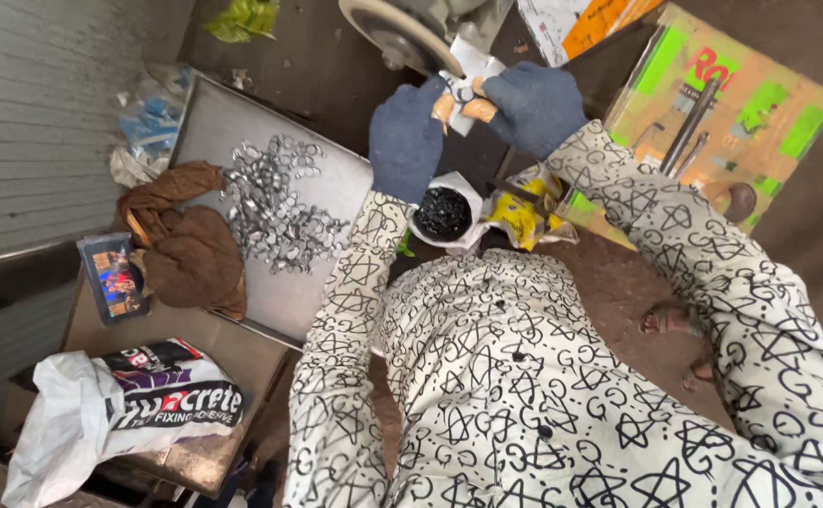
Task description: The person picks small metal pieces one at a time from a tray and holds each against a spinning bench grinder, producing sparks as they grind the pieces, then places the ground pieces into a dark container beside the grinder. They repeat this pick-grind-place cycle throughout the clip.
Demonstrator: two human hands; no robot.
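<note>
Small metal piece [465, 93], pinched between the bare fingertips of our gloved left hand [407, 139] and right hand [535, 105] just beside the grinding wheel [394, 35]: we judge it light, stiff and slippery, best gripped by its edges.

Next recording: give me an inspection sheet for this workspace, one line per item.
Surface: grey metal tray on a low stand.
Job's things: small white piece pinched at a round grinding wheel; pile of small silvery metal rings on the tray.
Clutter: brown cloth, phone with lit screen, white printed bag, white cup of dark bits, printed cardboard.
Grippers: left hand and right hand, both in blue knit gloves, fingertips bare, pinching the piece.
Cables: nothing seen.
Surroundings: dark dirt floor, grey corrugated wall.
</note>
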